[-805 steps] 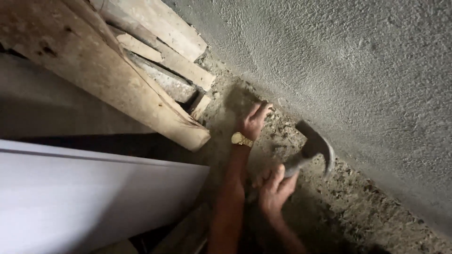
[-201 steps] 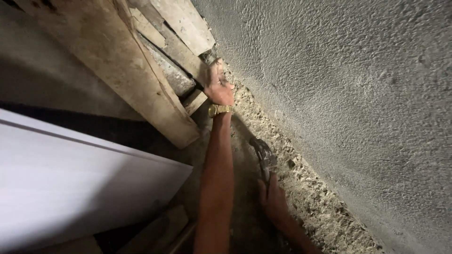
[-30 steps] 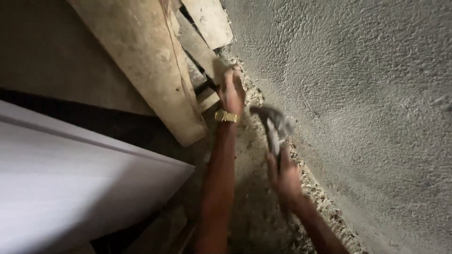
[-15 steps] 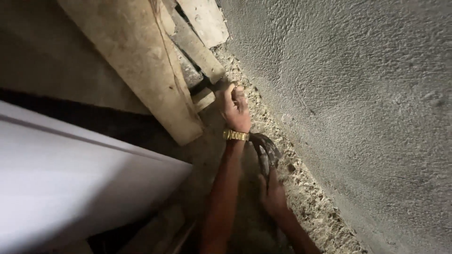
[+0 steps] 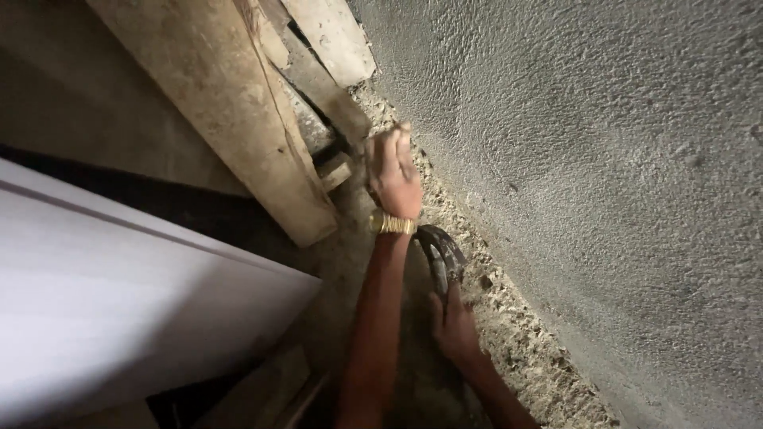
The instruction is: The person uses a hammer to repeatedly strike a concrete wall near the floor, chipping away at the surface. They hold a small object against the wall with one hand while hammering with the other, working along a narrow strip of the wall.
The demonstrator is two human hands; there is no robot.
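**At the foot of the rough wall: one hand on the ground, one on the hammer**

At the base of the grey plastered wall [image 5: 604,159], seen from the head camera, both bare hands work close to the dusty ground. The left hand [image 5: 395,175] reaches far forward, with a gold watch [image 5: 390,224] on its wrist. Its fingers are curled and pressed together near the ground. Whether they pinch something small I cannot tell, because the hand is blurred and seen from the back. This hand lies just beside a small wooden block [image 5: 335,170], which sits at the lower end of the big leaning plank [image 5: 230,111].

The right hand [image 5: 455,326] is lower in the picture and nearer to the person. Its fingers are closed around the handle of a claw hammer [image 5: 442,253]. The dark metal head of the hammer points up, away from the person, and stands just below the left wrist, between the left forearm and the wall. The head is close to the ground, over a strip of crumbled mortar and small stones [image 5: 517,318] that runs along the foot of the wall.

More boards [image 5: 330,36] lean behind the big plank, near the top. On the left side a wide white panel [image 5: 119,310] fills the lower corner, well apart from both hands.
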